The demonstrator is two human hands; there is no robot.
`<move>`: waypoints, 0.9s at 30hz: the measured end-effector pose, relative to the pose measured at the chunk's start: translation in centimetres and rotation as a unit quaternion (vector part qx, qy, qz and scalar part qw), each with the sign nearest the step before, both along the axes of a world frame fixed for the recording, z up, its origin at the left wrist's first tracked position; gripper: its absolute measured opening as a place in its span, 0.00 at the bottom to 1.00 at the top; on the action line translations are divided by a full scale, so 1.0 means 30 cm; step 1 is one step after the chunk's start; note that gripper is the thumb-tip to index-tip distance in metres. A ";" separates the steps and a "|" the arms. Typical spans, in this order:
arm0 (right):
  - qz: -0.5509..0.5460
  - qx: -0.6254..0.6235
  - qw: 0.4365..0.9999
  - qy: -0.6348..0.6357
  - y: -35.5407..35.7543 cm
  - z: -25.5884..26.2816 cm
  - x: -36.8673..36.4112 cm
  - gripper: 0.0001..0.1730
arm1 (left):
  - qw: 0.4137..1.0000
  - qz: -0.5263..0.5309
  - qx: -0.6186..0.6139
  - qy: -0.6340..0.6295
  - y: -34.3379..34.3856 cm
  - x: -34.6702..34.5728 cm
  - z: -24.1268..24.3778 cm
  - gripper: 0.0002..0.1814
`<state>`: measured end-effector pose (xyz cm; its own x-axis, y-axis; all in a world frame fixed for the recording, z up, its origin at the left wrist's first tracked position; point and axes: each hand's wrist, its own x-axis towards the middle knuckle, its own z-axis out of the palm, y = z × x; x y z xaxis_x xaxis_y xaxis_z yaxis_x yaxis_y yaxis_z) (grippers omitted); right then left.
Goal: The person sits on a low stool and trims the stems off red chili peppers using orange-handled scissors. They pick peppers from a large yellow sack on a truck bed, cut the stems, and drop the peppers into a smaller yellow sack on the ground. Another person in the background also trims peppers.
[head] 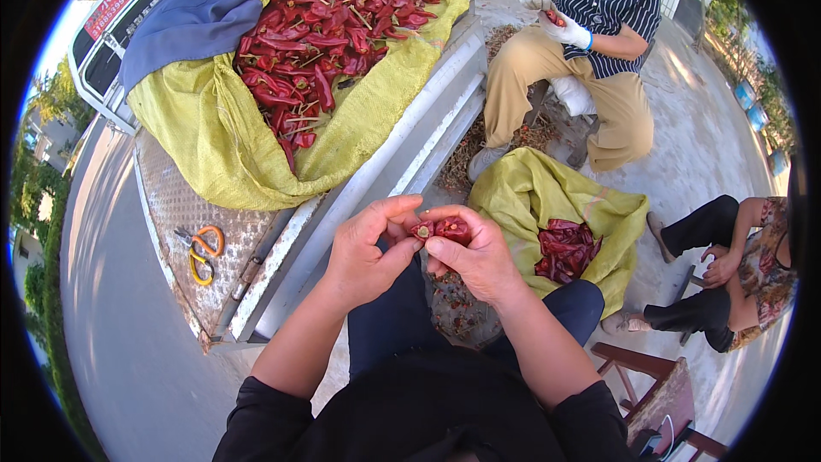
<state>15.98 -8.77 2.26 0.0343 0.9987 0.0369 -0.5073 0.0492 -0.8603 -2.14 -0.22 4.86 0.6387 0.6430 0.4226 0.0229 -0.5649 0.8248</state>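
Note:
Above my lap, my left hand pinches one dried red chili pepper between thumb and fingers, its stem end facing up. Right beside it, my right hand grips another red chili pepper, its tip end hidden by the fingers. The two peppers touch or nearly touch. Beyond my hands, on the truck bed, a wide-mouthed yellow-green woven sack is full of red chili peppers, many with stems. By my right knee, a second woven sack on the ground holds more peppers.
Orange-handled pliers lie on the rusty truck bed, whose metal side runs past my left. A gloved person sits opposite with a pepper; another person sits at right. A wooden chair stands behind my right elbow.

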 end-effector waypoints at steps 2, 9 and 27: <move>0.004 -0.001 1.000 -0.004 -0.011 -0.019 0.005 0.19 | 1.000 -0.003 -0.003 -0.025 -0.014 0.019 -0.035 0.30; -0.019 0.019 1.000 0.011 -0.044 -0.065 0.012 0.18 | 0.995 -0.003 -0.090 -0.038 -0.058 0.038 -0.054 0.22; -0.195 0.125 0.918 -0.321 -0.055 -0.066 0.041 0.12 | 0.985 0.069 0.156 0.032 -0.084 0.053 0.004 0.07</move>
